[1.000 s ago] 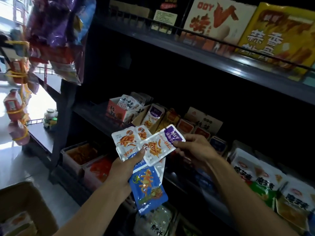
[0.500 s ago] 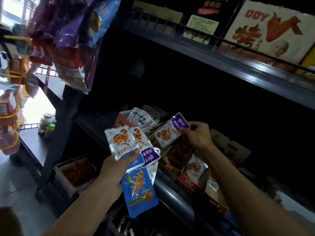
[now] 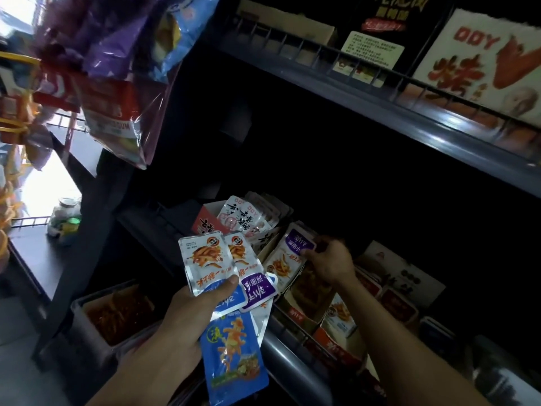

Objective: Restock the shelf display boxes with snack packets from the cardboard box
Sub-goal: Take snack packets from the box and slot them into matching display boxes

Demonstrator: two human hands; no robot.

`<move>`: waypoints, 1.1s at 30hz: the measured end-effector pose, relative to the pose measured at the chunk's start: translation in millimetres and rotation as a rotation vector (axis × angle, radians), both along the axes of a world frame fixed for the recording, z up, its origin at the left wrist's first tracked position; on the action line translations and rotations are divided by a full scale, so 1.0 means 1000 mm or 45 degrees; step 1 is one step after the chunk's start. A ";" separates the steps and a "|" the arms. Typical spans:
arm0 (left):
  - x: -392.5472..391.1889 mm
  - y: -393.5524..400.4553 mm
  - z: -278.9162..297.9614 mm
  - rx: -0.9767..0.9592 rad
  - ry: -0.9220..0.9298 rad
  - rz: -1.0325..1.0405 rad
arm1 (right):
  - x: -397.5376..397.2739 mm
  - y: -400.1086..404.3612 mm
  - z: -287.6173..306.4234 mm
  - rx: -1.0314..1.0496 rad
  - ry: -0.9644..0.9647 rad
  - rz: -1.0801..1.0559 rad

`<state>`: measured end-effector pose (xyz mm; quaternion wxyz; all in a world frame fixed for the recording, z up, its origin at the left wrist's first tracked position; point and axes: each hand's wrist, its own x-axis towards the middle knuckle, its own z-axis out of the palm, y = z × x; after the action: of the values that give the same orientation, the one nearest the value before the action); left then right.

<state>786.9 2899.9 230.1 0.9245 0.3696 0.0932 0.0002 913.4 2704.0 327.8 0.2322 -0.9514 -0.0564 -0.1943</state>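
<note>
Right hand [image 3: 328, 263] pinches purple-cornered packet [image 3: 288, 257], long axis slanting down-left, just over the display box [image 3: 295, 284]; left hand [image 3: 190, 312] grips fanned packets [image 3: 222, 268] nearer.

hanging bags [image 3: 117, 83]: top left, purple, red, blue
jar [image 3: 65, 216]: on left side shelf
tub [image 3: 117, 315]: low shelf, reddish contents
poster box [image 3: 480, 63]: upper shelf, red "DDY" print

A small shop is shown: dark metal shelves [image 3: 380, 118] with wire rails are filled with display boxes [image 3: 336, 323] of snack packets [image 3: 248, 218], and bagged snacks [image 3: 117, 92] are hung at the aisle end.
</note>
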 end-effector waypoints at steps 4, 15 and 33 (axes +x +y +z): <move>0.001 -0.002 -0.001 -0.007 -0.003 -0.027 | 0.003 -0.005 -0.009 0.005 -0.027 -0.016; -0.010 -0.004 0.006 0.016 -0.002 -0.060 | -0.027 -0.002 -0.001 0.156 -0.323 0.046; -0.096 -0.035 0.020 0.280 0.012 -0.446 | -0.179 0.013 -0.012 1.032 0.549 0.224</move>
<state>690.5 2864.5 250.0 0.8640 0.4789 0.0314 -0.1523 734.1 2717.3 316.2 0.6073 -0.7941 -0.0070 0.0220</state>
